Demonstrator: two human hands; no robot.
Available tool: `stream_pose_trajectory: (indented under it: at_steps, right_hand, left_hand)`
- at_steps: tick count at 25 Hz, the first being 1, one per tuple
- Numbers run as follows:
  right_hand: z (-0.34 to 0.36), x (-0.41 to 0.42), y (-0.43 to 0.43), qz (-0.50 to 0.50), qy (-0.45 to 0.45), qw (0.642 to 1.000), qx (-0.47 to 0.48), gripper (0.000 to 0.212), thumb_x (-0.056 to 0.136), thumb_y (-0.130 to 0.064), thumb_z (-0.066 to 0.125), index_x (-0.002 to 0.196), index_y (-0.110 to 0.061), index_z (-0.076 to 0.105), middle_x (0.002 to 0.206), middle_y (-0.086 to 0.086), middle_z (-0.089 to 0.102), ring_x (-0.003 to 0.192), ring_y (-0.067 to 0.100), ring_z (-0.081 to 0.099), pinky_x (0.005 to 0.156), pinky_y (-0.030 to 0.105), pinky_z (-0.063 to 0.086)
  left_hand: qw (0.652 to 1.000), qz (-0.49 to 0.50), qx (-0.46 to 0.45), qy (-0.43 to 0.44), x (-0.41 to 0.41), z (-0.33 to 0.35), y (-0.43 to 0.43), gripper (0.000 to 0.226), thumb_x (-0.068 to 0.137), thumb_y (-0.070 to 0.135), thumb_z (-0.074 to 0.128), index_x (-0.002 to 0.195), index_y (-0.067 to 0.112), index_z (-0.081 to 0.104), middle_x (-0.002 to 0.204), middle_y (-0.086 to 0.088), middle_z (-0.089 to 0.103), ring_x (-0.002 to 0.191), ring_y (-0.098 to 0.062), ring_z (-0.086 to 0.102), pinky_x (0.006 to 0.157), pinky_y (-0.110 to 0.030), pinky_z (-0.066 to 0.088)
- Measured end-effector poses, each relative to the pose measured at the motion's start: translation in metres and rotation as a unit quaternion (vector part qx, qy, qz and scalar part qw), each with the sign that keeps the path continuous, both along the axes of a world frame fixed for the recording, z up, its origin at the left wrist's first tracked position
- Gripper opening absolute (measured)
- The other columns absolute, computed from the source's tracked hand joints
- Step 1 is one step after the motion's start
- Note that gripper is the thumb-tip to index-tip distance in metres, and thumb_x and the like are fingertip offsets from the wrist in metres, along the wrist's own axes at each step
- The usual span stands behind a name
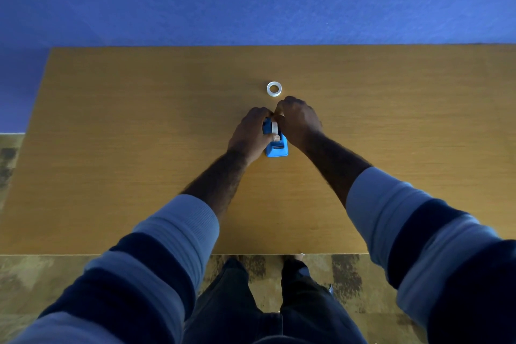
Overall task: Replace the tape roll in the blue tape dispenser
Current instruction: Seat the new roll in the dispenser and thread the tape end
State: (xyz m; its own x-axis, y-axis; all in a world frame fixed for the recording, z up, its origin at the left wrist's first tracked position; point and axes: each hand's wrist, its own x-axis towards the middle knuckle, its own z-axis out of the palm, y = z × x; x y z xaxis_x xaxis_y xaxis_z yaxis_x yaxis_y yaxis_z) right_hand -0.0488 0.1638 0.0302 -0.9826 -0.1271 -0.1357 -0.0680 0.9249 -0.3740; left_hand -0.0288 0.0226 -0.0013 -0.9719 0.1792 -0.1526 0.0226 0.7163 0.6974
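From the head view, the blue tape dispenser point(276, 146) sits on the wooden table point(139, 134) near its middle. The left hand point(249, 133) wraps the dispenser's left side at nine o'clock, fingers closed on its body. The right hand point(298, 122) comes in from three o'clock, fingertips pinched at the tape roll point(274, 128) standing on edge in the dispenser. A second tape ring point(274, 88) lies flat at twelve o'clock, just beyond the hands.
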Motion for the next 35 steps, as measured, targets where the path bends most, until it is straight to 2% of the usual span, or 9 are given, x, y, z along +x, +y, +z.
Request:
stream_pose_trajectory:
  at_steps: [3, 6, 11, 14, 18, 23, 29, 32, 35]
  right_hand:
    - [0.003, -0.006, 0.005, -0.02, -0.046, 0.998, -0.039, 0.013, 0.094, -0.018, 0.059, 0.095, -0.013, 0.071, 0.095, 0.004, 0.066, 0.086, 0.022, 0.066, 0.07, 0.038, 0.057]
    - [0.004, -0.003, 0.009, 0.019, -0.056, 0.997, -0.042, 0.013, 0.093, -0.019, 0.065, 0.103, -0.016, 0.073, 0.101, 0.002, 0.067, 0.09, 0.018, 0.066, 0.076, 0.038, 0.059]
    - [0.009, 0.001, 0.007, 0.119, 0.029, 0.99, 0.071, 0.012, 0.093, -0.012, 0.063, 0.101, -0.01, 0.07, 0.098, 0.006, 0.066, 0.085, 0.021, 0.063, 0.082, 0.039, 0.055]
    - [0.015, 0.001, 0.003, 0.164, 0.061, 0.977, 0.12, 0.01, 0.092, -0.01, 0.063, 0.1, -0.01, 0.068, 0.094, 0.007, 0.063, 0.082, 0.022, 0.059, 0.076, 0.034, 0.042]
    - [0.019, -0.002, -0.001, 0.195, 0.058, 0.968, 0.146, 0.014, 0.093, -0.012, 0.06, 0.105, -0.011, 0.066, 0.101, 0.007, 0.064, 0.093, 0.025, 0.062, 0.079, 0.038, 0.047]
    - [0.017, -0.001, -0.004, 0.185, 0.06, 0.97, 0.146, 0.014, 0.094, -0.014, 0.057, 0.104, -0.008, 0.065, 0.102, 0.009, 0.065, 0.093, 0.026, 0.063, 0.082, 0.039, 0.049]
    - [0.011, 0.011, -0.002, 0.201, 0.109, 0.961, 0.157, 0.011, 0.089, -0.013, 0.06, 0.096, -0.007, 0.067, 0.094, 0.009, 0.065, 0.087, 0.029, 0.063, 0.076, 0.041, 0.047]
    - [0.006, 0.02, 0.004, 0.193, 0.148, 0.958, 0.152, 0.01, 0.082, -0.012, 0.07, 0.091, -0.009, 0.067, 0.087, 0.008, 0.064, 0.079, 0.028, 0.063, 0.07, 0.04, 0.047]
    - [0.0, 0.033, 0.009, 0.189, 0.173, 0.958, 0.129, 0.017, 0.079, -0.009, 0.069, 0.096, -0.008, 0.067, 0.087, 0.01, 0.063, 0.077, 0.03, 0.063, 0.069, 0.041, 0.048]
  left_hand:
    - [1.0, -0.003, 0.004, 0.001, -0.001, 0.001, -0.001, 0.048, 0.076, 0.017, 0.086, 0.115, 0.015, 0.06, 0.117, -0.001, 0.062, 0.102, -0.015, 0.063, 0.087, -0.032, 0.055]
    - [1.0, -0.004, 0.001, 0.002, -0.001, 0.001, -0.002, 0.049, 0.077, 0.018, 0.086, 0.118, 0.015, 0.06, 0.119, 0.0, 0.062, 0.106, -0.013, 0.063, 0.089, -0.03, 0.056]
    - [1.0, -0.005, -0.003, -0.001, -0.002, 0.001, -0.001, 0.049, 0.076, 0.02, 0.087, 0.117, 0.016, 0.061, 0.119, 0.0, 0.062, 0.104, -0.012, 0.062, 0.089, -0.029, 0.055]
    - [1.0, -0.006, -0.007, -0.005, -0.004, 0.001, -0.001, 0.05, 0.075, 0.021, 0.087, 0.116, 0.015, 0.06, 0.117, -0.001, 0.063, 0.102, -0.012, 0.062, 0.088, -0.03, 0.055]
    - [1.0, 0.0, -0.011, -0.01, -0.002, 0.002, 0.0, 0.05, 0.077, 0.02, 0.085, 0.119, 0.014, 0.059, 0.119, -0.001, 0.062, 0.101, -0.009, 0.058, 0.087, -0.028, 0.051]
    - [1.0, -0.015, 0.0, -0.017, -0.001, 0.003, -0.004, 0.049, 0.078, 0.017, 0.084, 0.119, 0.013, 0.059, 0.116, 0.003, 0.059, 0.103, -0.011, 0.059, 0.088, -0.027, 0.049]
    - [0.997, -0.051, 0.051, -0.023, 0.003, 0.002, -0.016, 0.036, 0.089, 0.001, 0.061, 0.124, 0.011, 0.062, 0.122, -0.006, 0.067, 0.109, -0.02, 0.067, 0.094, -0.044, 0.057]
    - [0.996, -0.048, 0.075, -0.019, 0.003, 0.003, -0.016, 0.036, 0.091, -0.001, 0.058, 0.124, 0.011, 0.064, 0.123, -0.007, 0.069, 0.111, -0.021, 0.067, 0.094, -0.038, 0.056]
    - [0.996, -0.043, 0.081, -0.003, 0.002, 0.006, -0.016, 0.035, 0.096, 0.0, 0.053, 0.126, 0.011, 0.067, 0.125, -0.007, 0.07, 0.115, -0.02, 0.066, 0.095, -0.024, 0.048]
